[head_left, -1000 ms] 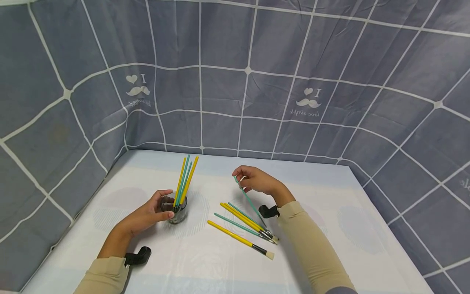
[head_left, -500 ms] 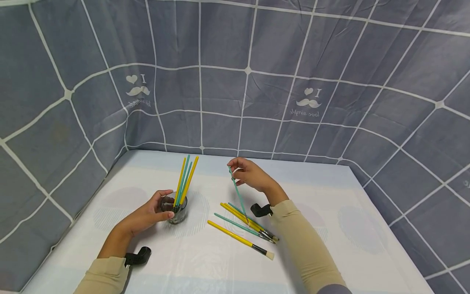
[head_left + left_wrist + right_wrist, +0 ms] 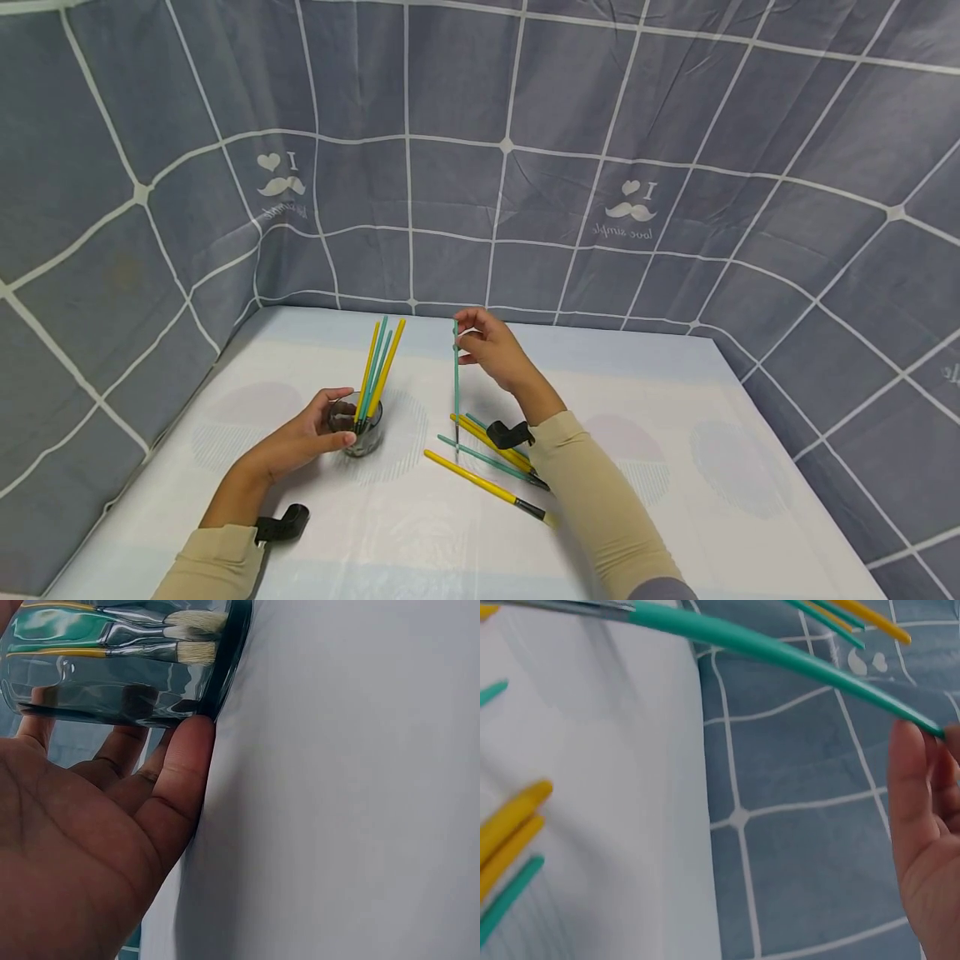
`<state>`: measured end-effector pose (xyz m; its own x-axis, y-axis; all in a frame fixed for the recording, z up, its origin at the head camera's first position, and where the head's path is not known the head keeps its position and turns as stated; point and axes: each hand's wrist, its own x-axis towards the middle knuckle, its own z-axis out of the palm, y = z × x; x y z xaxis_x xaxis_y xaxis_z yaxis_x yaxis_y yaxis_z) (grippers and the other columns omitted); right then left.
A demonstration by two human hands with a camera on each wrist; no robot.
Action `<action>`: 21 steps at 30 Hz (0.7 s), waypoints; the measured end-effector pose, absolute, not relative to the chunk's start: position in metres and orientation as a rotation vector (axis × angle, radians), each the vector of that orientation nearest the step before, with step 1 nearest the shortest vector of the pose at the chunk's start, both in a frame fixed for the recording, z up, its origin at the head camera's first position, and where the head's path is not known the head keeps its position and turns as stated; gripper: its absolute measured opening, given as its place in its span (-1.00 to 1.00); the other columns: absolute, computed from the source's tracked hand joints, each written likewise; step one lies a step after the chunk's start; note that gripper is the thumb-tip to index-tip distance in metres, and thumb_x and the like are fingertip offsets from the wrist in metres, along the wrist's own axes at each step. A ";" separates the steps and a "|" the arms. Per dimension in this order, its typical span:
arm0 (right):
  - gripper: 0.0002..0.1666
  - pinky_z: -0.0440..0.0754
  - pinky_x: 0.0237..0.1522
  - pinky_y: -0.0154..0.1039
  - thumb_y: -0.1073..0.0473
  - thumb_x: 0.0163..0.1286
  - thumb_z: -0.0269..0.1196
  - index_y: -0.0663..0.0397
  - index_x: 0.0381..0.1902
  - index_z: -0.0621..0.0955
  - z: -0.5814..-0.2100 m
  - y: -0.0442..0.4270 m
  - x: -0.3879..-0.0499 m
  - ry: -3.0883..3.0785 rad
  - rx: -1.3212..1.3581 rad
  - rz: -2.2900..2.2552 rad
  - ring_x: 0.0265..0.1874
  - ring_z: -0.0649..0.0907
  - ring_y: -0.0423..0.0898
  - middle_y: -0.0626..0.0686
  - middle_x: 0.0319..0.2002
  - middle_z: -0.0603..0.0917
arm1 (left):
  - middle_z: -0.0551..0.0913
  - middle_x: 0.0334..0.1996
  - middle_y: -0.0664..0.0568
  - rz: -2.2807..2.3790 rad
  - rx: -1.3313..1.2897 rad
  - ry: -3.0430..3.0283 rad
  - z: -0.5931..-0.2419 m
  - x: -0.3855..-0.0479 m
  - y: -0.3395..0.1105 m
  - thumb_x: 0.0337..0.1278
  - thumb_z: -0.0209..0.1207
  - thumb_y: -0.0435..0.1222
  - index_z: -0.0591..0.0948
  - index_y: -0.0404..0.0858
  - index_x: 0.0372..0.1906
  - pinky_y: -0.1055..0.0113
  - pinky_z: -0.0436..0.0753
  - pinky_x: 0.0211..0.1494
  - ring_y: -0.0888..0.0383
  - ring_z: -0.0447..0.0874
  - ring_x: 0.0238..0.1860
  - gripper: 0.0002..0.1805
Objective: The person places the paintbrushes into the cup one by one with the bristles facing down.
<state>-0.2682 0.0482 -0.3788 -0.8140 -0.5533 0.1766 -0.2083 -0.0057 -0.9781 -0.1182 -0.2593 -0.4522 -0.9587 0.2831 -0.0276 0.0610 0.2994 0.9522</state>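
My left hand (image 3: 300, 433) holds a clear glass (image 3: 364, 446) upright on the table, thumb on the near side and fingers round the far side. Several paintbrushes stand in it, yellow (image 3: 390, 358) and green (image 3: 385, 354) handles up; the left wrist view shows pale bristles (image 3: 196, 652) near its base. To the right, my right hand (image 3: 491, 350) pinches a green paintbrush (image 3: 457, 387) by its handle end, the brush hanging nearly vertical, head down. Its bristle tip is out of frame in the right wrist view (image 3: 765, 649).
Right of the glass lie loose brushes: a yellow brush (image 3: 472, 477) in front, a green brush (image 3: 487, 457) and more yellow ones (image 3: 471, 429) behind, partly hidden by the right forearm. The white-covered table (image 3: 360, 533) ends at a grey checked curtain (image 3: 450, 192).
My right hand has moved left and away from me, bringing the green paintbrush from a slant to nearly vertical. The left hand and glass have stayed in place.
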 end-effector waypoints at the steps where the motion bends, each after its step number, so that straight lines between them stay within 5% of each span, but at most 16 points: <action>1: -0.65 0.65 -0.18 -0.10 0.43 0.44 0.07 0.18 0.15 0.44 -0.377 0.046 -0.267 2.004 -0.783 -1.932 -0.24 0.56 -0.04 0.08 -0.12 0.46 | 0.36 0.27 -0.39 1.724 0.316 2.375 -0.452 -0.118 -0.259 0.28 0.26 -0.30 0.03 -0.33 0.48 0.46 0.41 0.11 -0.26 0.37 0.26 -0.17; 21: -0.63 0.65 -0.24 -0.24 0.48 0.42 0.11 0.14 0.13 0.45 -0.347 -0.005 -0.244 1.843 -0.619 -2.426 -0.27 0.56 -0.14 0.02 -0.14 0.46 | 0.35 0.29 -0.37 1.700 0.296 2.389 -0.452 -0.119 -0.259 0.29 0.27 -0.27 0.04 -0.31 0.48 0.46 0.39 0.12 -0.28 0.35 0.29 -0.17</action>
<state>-0.2438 -0.0047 -0.3468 -0.9202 -0.2615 0.2913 -0.2105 -0.2967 -0.9315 -0.1192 -0.2594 -0.4517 -0.9611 0.2730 -0.0417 0.0500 0.3204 0.9459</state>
